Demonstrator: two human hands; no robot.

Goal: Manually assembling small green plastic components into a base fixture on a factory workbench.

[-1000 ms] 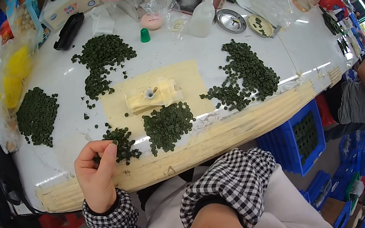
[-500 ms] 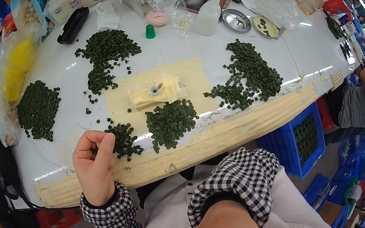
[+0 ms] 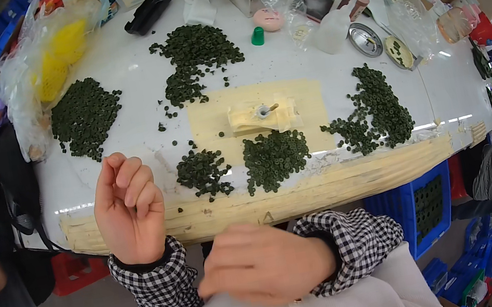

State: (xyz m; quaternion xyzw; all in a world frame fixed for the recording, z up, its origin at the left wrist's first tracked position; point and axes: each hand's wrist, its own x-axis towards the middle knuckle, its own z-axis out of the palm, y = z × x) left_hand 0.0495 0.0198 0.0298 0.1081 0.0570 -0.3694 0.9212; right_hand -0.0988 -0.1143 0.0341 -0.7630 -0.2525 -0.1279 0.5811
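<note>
My left hand (image 3: 129, 207) is raised at the table's near left edge, palm turned up and fingers curled in. Whatever the fingertips may hold is hidden. In front of my chest is my right hand (image 3: 265, 262), back upward and fingers bent; motion blurs it, and its grip cannot be made out. Nearest the left hand lies a small pile of dark green ring-shaped pieces (image 3: 203, 173). Beside that is a denser pile of green rings (image 3: 276, 160). Behind them, a cream taped block (image 3: 246, 118) with a round metal hole and a short peg sits on yellowish tape (image 3: 308, 93).
More green pieces form heaps at far left (image 3: 86, 119), at the back (image 3: 201, 48) and at right (image 3: 382, 103). A green thimble-like cap (image 3: 257, 36), a squeeze bottle (image 3: 330, 33) and round tins (image 3: 365, 40) stand behind. A blue crate (image 3: 429, 203) is below the table's right edge.
My right hand has moved up and forward from my lap into fuller view. My left hand has turned palm up, away from the small pile. The whole view has shifted.
</note>
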